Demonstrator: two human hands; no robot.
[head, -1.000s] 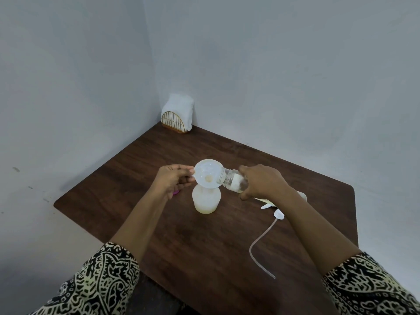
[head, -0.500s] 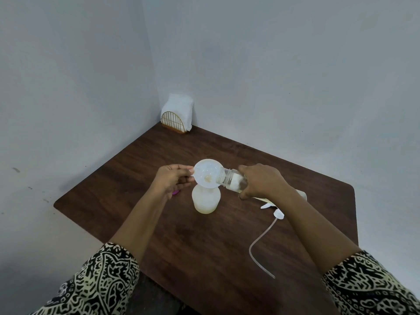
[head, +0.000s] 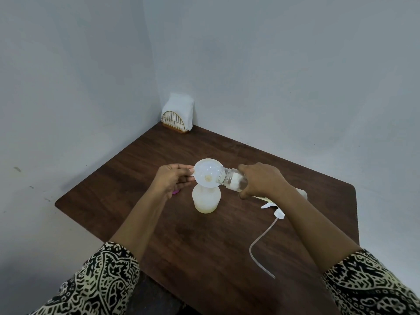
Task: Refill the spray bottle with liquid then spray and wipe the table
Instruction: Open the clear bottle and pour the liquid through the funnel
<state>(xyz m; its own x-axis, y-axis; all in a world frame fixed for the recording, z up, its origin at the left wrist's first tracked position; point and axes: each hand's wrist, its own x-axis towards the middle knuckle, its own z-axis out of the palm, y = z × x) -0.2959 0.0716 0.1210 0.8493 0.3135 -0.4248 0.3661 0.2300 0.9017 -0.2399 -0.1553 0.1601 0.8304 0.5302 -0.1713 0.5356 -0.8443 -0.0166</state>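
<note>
A translucent white spray bottle body [head: 206, 199] stands uncapped in the middle of the dark wooden table [head: 204, 258], with a little yellowish liquid at its bottom. A white funnel [head: 208, 176] sits in its neck. My left hand [head: 173, 179] pinches the funnel's left rim. My right hand [head: 261, 180] grips a clear bottle [head: 233, 179], tipped on its side with its mouth over the funnel. The spray head [head: 276, 211] with its long tube [head: 259, 243] lies on the table to the right.
A gold wire holder with white napkins [head: 178, 117] stands in the far corner against the walls. A small pink object [head: 176, 191] peeks out under my left hand. A pale object [head: 301, 194] lies behind my right wrist, mostly hidden.
</note>
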